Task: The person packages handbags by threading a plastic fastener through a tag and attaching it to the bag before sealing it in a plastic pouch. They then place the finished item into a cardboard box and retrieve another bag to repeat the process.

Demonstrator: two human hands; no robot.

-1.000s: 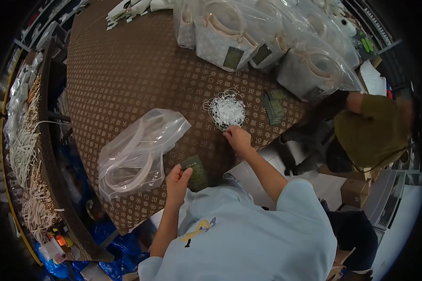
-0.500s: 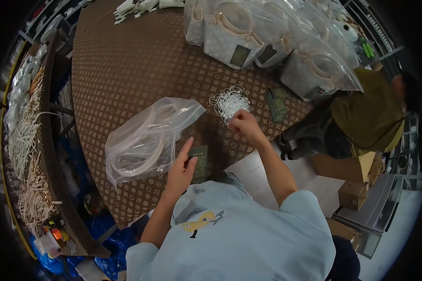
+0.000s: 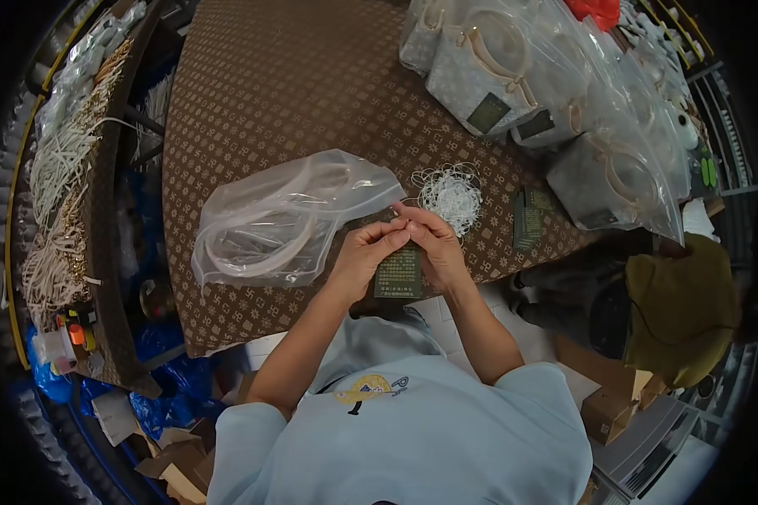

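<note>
My left hand (image 3: 367, 257) and my right hand (image 3: 437, 247) meet at the fingertips above a dark green printed card (image 3: 398, 276) near the table's front edge. Both are pinched closed; what lies between the fingers is too small to make out. A pile of white looped strings (image 3: 451, 199) lies just beyond my right hand. To the left rests a clear plastic bag (image 3: 265, 225) with pale straps inside. A stack of green cards (image 3: 531, 216) is to the right of the strings.
Plastic-wrapped handbags (image 3: 480, 76) with green tags stand at the table's back right. A person in an olive top (image 3: 682, 307) is at the right. On the left, a side shelf (image 3: 109, 219) holds bundles of cords. The patterned table (image 3: 295, 93) spans the middle.
My right hand has moved from the string pile to my left hand, and their fingertips now meet. My left hand has closed from an open pose. The whole view has shifted.
</note>
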